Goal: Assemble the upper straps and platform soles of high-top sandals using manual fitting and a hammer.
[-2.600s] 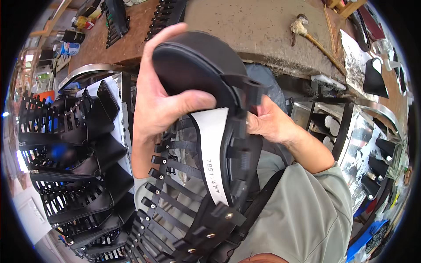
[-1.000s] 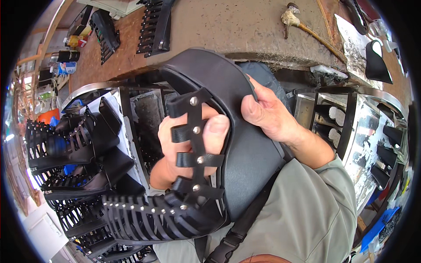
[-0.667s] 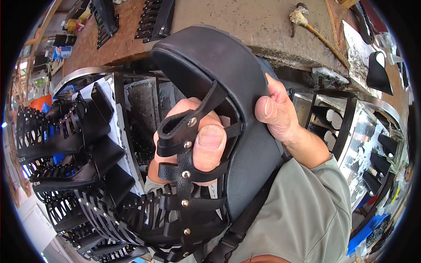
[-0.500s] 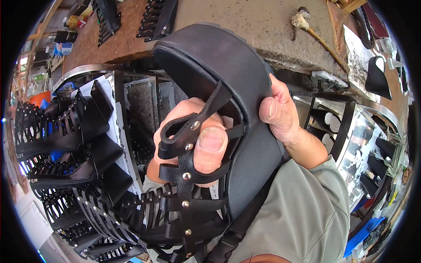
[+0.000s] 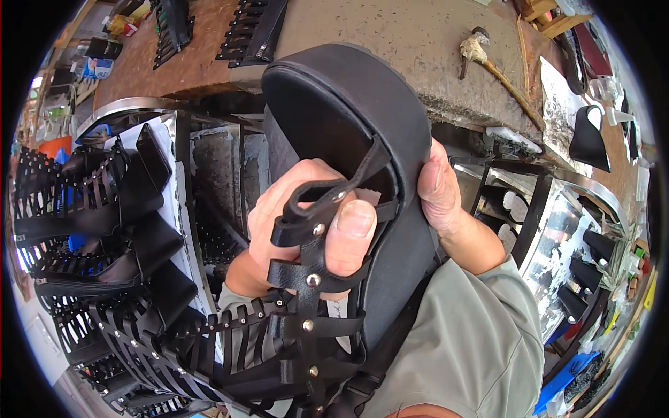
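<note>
A tall black sandal (image 5: 401, 230) with a thick platform sole and riveted straps is held up in front of me, toe end away. My left hand (image 5: 306, 216) reaches through the straps, its thumb bent over the strap edge and its fingers hidden inside the shoe. On the far right side, my right hand (image 5: 440, 191) presses its thumb against the sole; its other fingers are hidden behind. A row of silver rivets runs down the strap band (image 5: 310, 303) toward my lap.
Several black strappy uppers (image 5: 83, 230) are piled on a rack at the left. On the workbench (image 5: 376, 28) lie a hammer (image 5: 475, 52) and studded black pieces (image 5: 252, 31). A metal rack (image 5: 550, 230) with black heel pieces stands at the right.
The sandal has shifted slightly right and turned a little more upright. Both hands keep their hold, and the right thumb now lies flatter along the sole.
</note>
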{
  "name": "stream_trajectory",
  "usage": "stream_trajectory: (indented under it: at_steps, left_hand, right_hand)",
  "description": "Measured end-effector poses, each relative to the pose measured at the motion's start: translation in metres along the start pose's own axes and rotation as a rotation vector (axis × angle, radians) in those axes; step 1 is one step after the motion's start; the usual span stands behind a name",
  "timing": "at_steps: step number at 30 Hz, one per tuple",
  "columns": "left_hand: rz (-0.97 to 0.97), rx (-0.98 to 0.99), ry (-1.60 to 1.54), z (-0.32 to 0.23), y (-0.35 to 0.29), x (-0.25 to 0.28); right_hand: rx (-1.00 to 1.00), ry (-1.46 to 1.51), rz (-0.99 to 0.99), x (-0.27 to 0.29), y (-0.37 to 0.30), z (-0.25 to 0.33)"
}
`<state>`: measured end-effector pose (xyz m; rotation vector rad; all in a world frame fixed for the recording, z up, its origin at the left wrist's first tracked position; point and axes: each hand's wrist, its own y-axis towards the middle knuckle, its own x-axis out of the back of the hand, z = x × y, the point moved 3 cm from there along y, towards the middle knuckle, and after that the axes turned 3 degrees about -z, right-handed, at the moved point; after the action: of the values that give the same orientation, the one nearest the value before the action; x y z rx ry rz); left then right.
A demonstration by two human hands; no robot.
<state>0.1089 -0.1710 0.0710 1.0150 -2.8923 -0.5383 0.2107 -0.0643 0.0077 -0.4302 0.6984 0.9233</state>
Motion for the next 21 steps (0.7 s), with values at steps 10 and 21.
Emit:
stream_trajectory:
  at_steps: [10, 21]
  left_hand:
    - [-0.085, -0.064, -0.026, -0.008, 0.003, 0.0]
    - [0.763, 0.698, -0.535, 0.019, 0.02, 0.037]
  right_hand:
    - [-0.004, -0.109, 0.116, -0.002, 0.001, 0.003]
    - [-0.135, -0.124, 0.194, 0.004, 0.007, 0.011]
